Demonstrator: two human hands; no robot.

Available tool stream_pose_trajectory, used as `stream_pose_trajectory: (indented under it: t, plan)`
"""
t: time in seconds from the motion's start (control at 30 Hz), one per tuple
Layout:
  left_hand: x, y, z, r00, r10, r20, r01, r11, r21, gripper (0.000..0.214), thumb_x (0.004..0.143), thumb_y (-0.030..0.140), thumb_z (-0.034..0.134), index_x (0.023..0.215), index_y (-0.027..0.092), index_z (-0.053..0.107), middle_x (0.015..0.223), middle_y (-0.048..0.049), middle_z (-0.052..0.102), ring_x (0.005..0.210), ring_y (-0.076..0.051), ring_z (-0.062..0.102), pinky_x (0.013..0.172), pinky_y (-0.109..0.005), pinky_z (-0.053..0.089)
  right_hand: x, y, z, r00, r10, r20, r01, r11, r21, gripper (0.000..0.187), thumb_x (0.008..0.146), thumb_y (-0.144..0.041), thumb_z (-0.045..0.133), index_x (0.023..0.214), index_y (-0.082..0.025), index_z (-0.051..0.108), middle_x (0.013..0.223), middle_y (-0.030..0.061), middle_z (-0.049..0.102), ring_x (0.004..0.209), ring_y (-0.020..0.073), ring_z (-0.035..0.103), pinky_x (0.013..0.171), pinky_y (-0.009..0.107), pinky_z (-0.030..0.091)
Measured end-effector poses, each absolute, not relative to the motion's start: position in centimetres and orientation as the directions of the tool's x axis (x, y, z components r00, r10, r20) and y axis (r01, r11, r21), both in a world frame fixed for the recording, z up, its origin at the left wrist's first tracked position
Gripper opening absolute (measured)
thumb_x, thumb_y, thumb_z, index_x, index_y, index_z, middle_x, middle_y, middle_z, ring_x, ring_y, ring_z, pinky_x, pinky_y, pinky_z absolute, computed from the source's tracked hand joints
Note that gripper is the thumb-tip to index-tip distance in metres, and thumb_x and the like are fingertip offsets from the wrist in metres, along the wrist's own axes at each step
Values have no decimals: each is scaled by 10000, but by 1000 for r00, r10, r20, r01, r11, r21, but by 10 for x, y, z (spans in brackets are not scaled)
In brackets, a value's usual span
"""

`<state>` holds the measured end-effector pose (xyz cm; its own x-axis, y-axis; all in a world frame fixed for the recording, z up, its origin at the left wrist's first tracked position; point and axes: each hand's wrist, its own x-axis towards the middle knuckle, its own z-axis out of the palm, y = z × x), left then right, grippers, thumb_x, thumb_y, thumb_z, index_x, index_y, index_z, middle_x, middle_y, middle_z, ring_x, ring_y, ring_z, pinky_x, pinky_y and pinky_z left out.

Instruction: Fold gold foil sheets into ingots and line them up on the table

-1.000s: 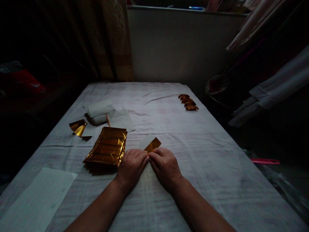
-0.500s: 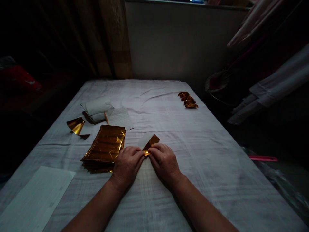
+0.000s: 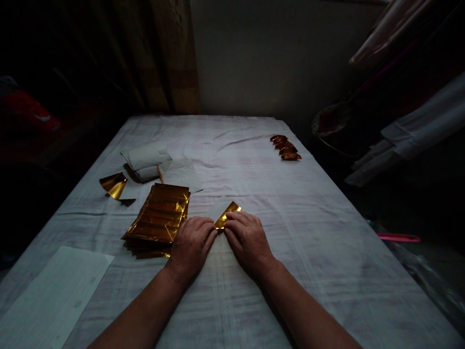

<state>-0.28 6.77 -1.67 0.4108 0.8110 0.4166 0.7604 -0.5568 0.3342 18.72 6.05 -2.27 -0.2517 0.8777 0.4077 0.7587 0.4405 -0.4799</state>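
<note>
Two-handed pinch on a foil slip (image 3: 227,214), mid-table, just right of the foil stack (image 3: 160,218). Left hand (image 3: 192,242) and right hand (image 3: 247,238) knuckles-up on the cloth (image 3: 327,232), fingers curled narrow, tips meeting over the slip's near end and covering it. Gold and mirror-bright on the face, creased, with a pale, dull strip showing along the left edge. Narrow in shape, pointing away and slightly right, far corner catching the light. Cannot tell whether doubled over beneath the fingertips.

Crinkled gold sheets in the stack, fanned out at the near edge, just beside the left hand. Farther back on the left, a white wad (image 3: 147,157) and a fan-shaped gold scrap (image 3: 114,184). Well apart at the far right edge, a row of small folded gold pieces (image 3: 286,148). Flat at the near left corner, a white sheet (image 3: 54,291).
</note>
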Motion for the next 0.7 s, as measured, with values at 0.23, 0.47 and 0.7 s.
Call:
stream_pose_trajectory:
  t: [0.23,0.47,0.7]
  plan:
    - [1,69,-15,370,867,334,778,-485,398,129,954,249,530,859,206,605,914,-45,667,908,-221,578,852,-376,455,183,63,-21,-211,908,362,773,382,-506,117,930,-204,576,938,-241,687,1148,49,713,1099,229,600,949,402,394]
    - [7,70,-10,313,904,290,830,-409,380,147,936,261,558,799,209,549,846,-40,613,859,-231,533,801,-370,434,177,64,-17,-171,920,351,792,341,-507,87,897,-171,593,877,-229,655,1095,45,711,1043,218,600,909,384,382]
    - [8,72,-12,286,908,307,840,-391,376,104,922,260,581,837,213,544,845,-36,610,855,-231,527,789,-361,418,177,64,-20,-161,922,351,803,329,-496,67,895,-175,589,935,-222,616,1117,61,695,1061,236,585,919,384,370]
